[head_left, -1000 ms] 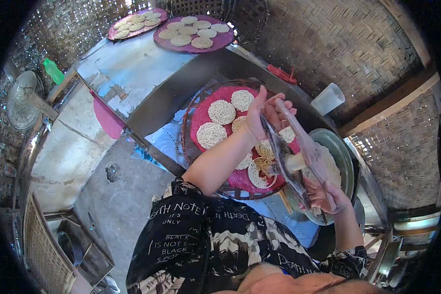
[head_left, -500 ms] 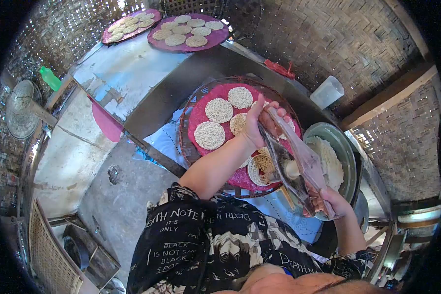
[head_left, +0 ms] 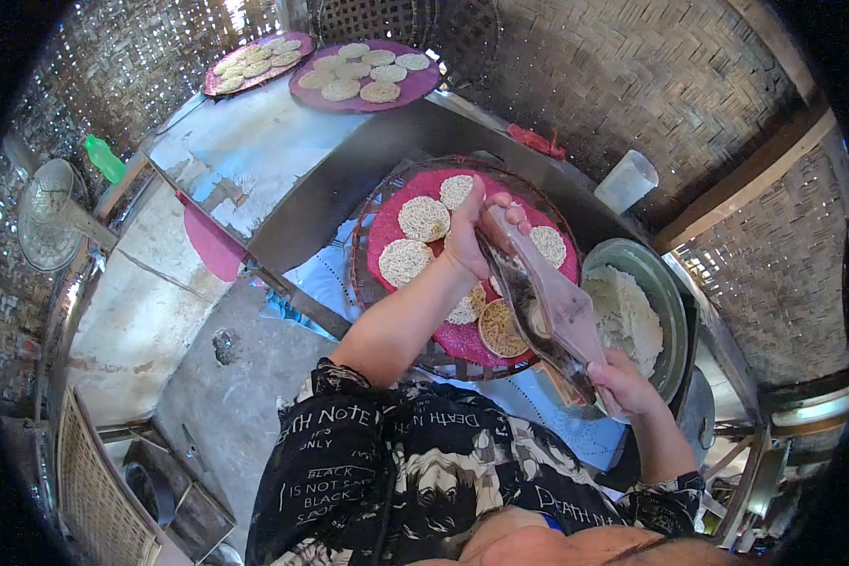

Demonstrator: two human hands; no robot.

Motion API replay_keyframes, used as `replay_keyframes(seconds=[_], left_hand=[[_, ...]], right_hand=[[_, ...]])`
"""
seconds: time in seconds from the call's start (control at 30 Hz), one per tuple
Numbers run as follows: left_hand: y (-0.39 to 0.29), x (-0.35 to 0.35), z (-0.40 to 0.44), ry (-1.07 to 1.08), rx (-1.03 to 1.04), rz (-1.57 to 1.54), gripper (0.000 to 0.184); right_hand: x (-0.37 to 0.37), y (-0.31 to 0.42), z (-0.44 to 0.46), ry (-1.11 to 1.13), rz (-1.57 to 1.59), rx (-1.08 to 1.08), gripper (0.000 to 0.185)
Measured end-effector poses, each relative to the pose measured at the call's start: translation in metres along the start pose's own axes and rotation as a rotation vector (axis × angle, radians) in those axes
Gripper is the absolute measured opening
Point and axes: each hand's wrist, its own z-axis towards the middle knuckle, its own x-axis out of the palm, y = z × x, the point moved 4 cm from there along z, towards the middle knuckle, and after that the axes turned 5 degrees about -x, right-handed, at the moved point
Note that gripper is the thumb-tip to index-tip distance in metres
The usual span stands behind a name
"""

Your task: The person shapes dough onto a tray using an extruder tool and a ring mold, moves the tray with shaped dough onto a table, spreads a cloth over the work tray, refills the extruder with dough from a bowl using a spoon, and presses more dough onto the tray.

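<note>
My left hand (head_left: 467, 231) and my right hand (head_left: 624, 384) grip opposite ends of a long two-part hand press (head_left: 547, 292), held slanting over the work. Pale stuff shows between its two halves. Below lies a round magenta sheet (head_left: 387, 212) on a woven tray (head_left: 357, 255), carrying several white, strand-textured discs (head_left: 424, 219). A browner round piece (head_left: 503, 328) with a strand pattern lies under the press. A wooden handle (head_left: 558, 382) shows near the lower end of the press, partly hidden.
To the right stands a grey-green basin (head_left: 672, 283) with a white mass (head_left: 623, 316). A white plastic cup (head_left: 626, 181) sits on the ledge behind. At the back, more discs lie on two purple round sheets (head_left: 297, 90). A green bottle (head_left: 104, 158) is at the far left.
Both hands and the press have shifted slightly to the left. The press halves look closer together, with less of the pale part showing between them. The view has tilted a little.
</note>
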Motion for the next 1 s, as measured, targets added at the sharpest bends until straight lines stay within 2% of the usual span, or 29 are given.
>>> replay_keyframes(seconds=[0.07,0.17,0.23,0.27,0.3,0.33,0.4,0.43,0.5,0.53,0.57,0.6,0.7,0.83,0.93,1.0], left_hand=[[0.009,-0.004,-0.002,-0.037,0.004,0.0,0.042],[0.019,-0.003,-0.003,0.061,-0.035,-0.046,0.044],[0.019,0.017,-0.002,-0.002,-0.063,0.04,0.049],[0.017,0.032,-0.002,-0.033,-0.076,0.084,0.053],[0.014,0.054,-0.003,0.109,-0.118,0.273,0.066],[0.013,0.055,-0.006,0.013,-0.149,0.456,0.065],[0.012,0.053,-0.017,-0.185,-0.208,0.824,0.065],[0.011,0.059,-0.03,-0.177,-0.178,1.311,0.066],[0.02,0.049,-0.061,-0.127,-0.009,1.904,0.081],[0.03,0.05,-0.075,-0.15,-0.007,2.099,0.087],[0.039,0.051,-0.087,-0.173,-0.002,2.295,0.094],[0.047,0.051,-0.096,-0.197,0.007,2.489,0.1],[0.062,0.039,-0.108,-0.207,-0.039,2.53,0.102],[0.067,0.038,-0.105,-0.203,-0.072,2.607,0.104],[0.07,0.036,-0.103,-0.206,-0.092,2.621,0.104],[0.071,0.035,-0.101,-0.219,-0.085,2.628,0.104]], right_hand=[[0.001,-0.001,-0.006,-0.01,0.003,0.015,0.06],[0.004,-0.001,-0.019,0.009,0.059,0.03,0.063],[0.006,0.001,-0.029,0.043,0.161,0.007,0.067],[0.005,0.0,-0.033,0.04,0.181,-0.07,0.069],[0.002,-0.003,-0.038,0.037,0.199,-0.149,0.071],[0.001,-0.007,-0.043,0.035,0.216,-0.228,0.074],[-0.004,-0.019,-0.053,-0.106,0.174,-0.348,0.077],[-0.004,-0.029,-0.059,-0.178,0.156,-0.408,0.079],[-0.008,-0.071,-0.073,-0.289,0.158,-0.318,0.084],[-0.01,-0.098,-0.079,-0.343,0.16,-0.273,0.088],[-0.012,-0.131,-0.076,-0.44,0.202,-0.332,0.097],[-0.006,-0.142,-0.078,-0.494,0.235,-0.331,0.097],[0.013,-0.181,-0.078,-0.598,0.387,-0.332,0.097],[0.016,-0.219,-0.083,-0.597,0.166,-0.362,0.094],[0.02,-0.236,-0.083,-0.596,0.137,-0.301,0.093],[0.014,-0.265,-0.083,-0.625,0.001,-0.275,0.092]])
